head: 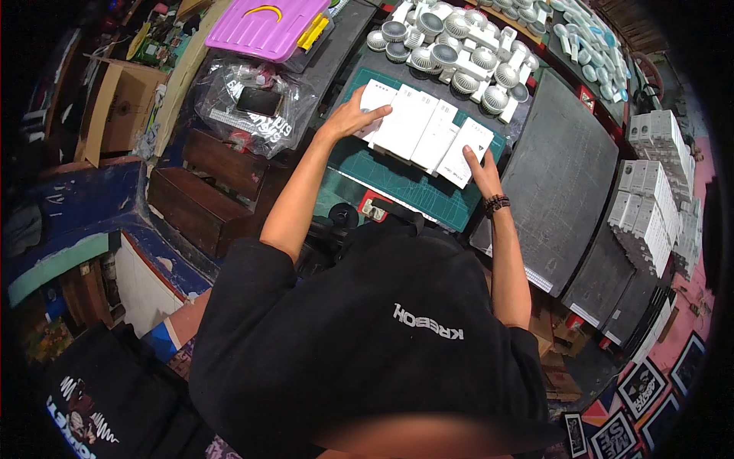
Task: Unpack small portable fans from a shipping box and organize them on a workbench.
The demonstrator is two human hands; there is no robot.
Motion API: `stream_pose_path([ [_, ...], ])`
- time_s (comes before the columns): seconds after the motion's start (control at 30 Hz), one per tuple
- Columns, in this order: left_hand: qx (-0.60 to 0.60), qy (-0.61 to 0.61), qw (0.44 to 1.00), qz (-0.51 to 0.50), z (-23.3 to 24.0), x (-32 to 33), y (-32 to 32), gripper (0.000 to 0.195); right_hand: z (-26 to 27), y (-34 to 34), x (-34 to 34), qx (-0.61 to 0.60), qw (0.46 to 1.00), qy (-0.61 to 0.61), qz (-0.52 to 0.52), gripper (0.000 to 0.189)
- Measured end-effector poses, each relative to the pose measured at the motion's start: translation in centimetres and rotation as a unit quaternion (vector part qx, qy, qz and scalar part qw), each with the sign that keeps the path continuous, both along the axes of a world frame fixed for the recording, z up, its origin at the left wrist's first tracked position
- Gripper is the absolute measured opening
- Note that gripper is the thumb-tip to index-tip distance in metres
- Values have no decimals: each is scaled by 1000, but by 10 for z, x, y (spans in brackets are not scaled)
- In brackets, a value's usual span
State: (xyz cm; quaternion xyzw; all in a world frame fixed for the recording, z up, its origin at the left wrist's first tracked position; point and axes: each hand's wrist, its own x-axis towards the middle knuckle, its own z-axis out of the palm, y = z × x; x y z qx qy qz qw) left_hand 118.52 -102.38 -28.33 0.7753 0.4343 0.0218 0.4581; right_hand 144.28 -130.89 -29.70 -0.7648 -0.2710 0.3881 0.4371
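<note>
Several white cardboard boxes stand side by side in a slightly uneven row over a green cutting mat. My left hand grips the box at the left end, thumb on its upper face. At the right end, my right hand holds the last box, its thumb on the near face; this box sits a little lower than the others. Whether the row rests on the mat or is lifted cannot be told. Beyond the mat lies a pile of white handheld fans.
A purple-lidded bin stands at the upper left, near a phone on clear plastic bags. Dark tabletops extend to the right, with stacked white boxes beyond. More fans lie at the upper right. A wooden bench is at left.
</note>
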Motion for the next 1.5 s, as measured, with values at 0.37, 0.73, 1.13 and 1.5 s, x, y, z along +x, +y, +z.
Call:
stream_pose_path([
  [0.37,7,-26,1000,2,10,-11,-71,126,-26,-74,-9,-21,999,39,-28,113],
  [0.73,154,-110,975,117,4,-64,-56,68,86,-18,-48,-138,836,-436,302,143],
  [1.13,329,-323,886,-50,119,-7,-148,53,107,-38,-6,68,978,-107,166,110],
  [1.5,119,-425,861,-253,123,133,-217,90,91,-112,3,195,956,212,57,116],
])
